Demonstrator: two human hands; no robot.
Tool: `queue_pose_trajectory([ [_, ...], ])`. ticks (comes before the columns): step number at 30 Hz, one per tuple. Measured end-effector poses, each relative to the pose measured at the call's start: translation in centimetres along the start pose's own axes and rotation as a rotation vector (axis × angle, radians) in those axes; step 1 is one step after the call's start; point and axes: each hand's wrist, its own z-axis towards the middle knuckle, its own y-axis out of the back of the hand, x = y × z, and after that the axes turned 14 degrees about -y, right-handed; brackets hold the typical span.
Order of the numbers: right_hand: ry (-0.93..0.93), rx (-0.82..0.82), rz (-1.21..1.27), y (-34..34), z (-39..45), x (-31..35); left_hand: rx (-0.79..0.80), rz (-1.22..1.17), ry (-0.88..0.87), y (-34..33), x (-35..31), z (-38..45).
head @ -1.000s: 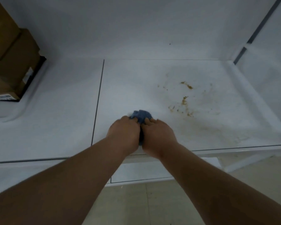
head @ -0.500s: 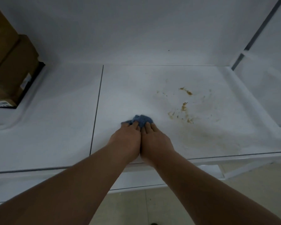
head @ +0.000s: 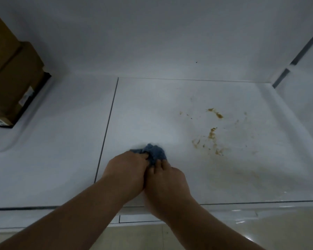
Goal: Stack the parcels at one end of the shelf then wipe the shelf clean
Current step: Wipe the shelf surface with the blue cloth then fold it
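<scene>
both hands sit side by side near the front edge of the shelf (head: 65, 141), knuckles up, bunched over a small blue cloth (head: 154, 153). left hand (head: 126, 170) has its fingers curled into the cloth's near left side, gripping it. right hand (head: 165, 179) touches the left along the thumb side, and its fingers curl onto the cloth's right part, holding it too. the cloth is crumpled into a wad and pokes out just beyond the fingertips, resting on the white shelf.

beyond and to the right of the hands, well apart from the cloth, yellow-brown stains (head: 212, 134) are scattered on the shelf, with a fainter smear nearer the front edge. a thin dark seam (head: 107, 130) runs away from the person just left of the left hand. far off to the left, brown cardboard parcels (head: 9, 76) are stacked at the end of the shelf.
</scene>
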Motion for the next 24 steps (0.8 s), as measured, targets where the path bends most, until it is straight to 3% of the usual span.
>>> queue_pose_trajectory([
  [6,-0.047,-0.043,0.171,-0.6,6.3,-1.7,-0.039,-0.122,0.084,1.2,1.5,3.9],
  [8,-0.083,0.079,0.193,0.3,8.9,-1.9,-0.136,-0.398,0.163,2.2,2.8,4.8],
  [11,-0.188,0.233,0.244,2.0,11.5,-0.5,-0.429,-1.049,0.4,2.1,4.6,4.2],
  [13,-0.229,0.276,0.238,1.8,11.6,1.0,-0.602,-1.173,0.536,1.5,5.9,3.1],
  [15,-0.215,0.189,0.182,0.9,10.2,2.4,-0.665,-1.049,0.568,0.8,6.7,2.0],
  [19,0.054,0.044,0.22,-0.5,5.5,4.3,-0.527,-0.545,0.492,0.6,6.9,0.3],
  [22,0.265,0.102,0.204,-0.6,3.7,2.9,-0.44,-0.481,0.418,0.9,6.4,-0.2],
  [24,0.3,0.14,0.158,-0.5,5.1,0.7,-0.417,-0.466,0.399,0.9,6.3,-0.5],
])
